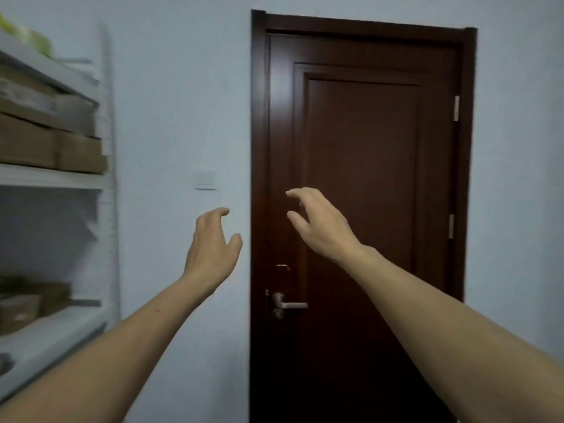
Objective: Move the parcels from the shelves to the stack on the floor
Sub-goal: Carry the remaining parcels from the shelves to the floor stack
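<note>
Brown cardboard parcels [45, 141] sit in a row on an upper board of the white shelf unit [108, 178] at the left edge. More small parcels [27, 303] lie on a lower board. Both my arms reach forward at chest height. My left hand [212, 248] hovers in front of the pale wall, fingers loosely curled, holding nothing. My right hand [317, 224] hovers in front of the door, fingers also loosely curled and empty. Neither hand touches a parcel. The floor stack is out of view.
A dark brown wooden door [366, 148] stands shut ahead, with a metal lever handle [288, 305] low on its left side. A light switch [205, 178] is on the pale wall between shelf and door. The picture is blurred at the shelf.
</note>
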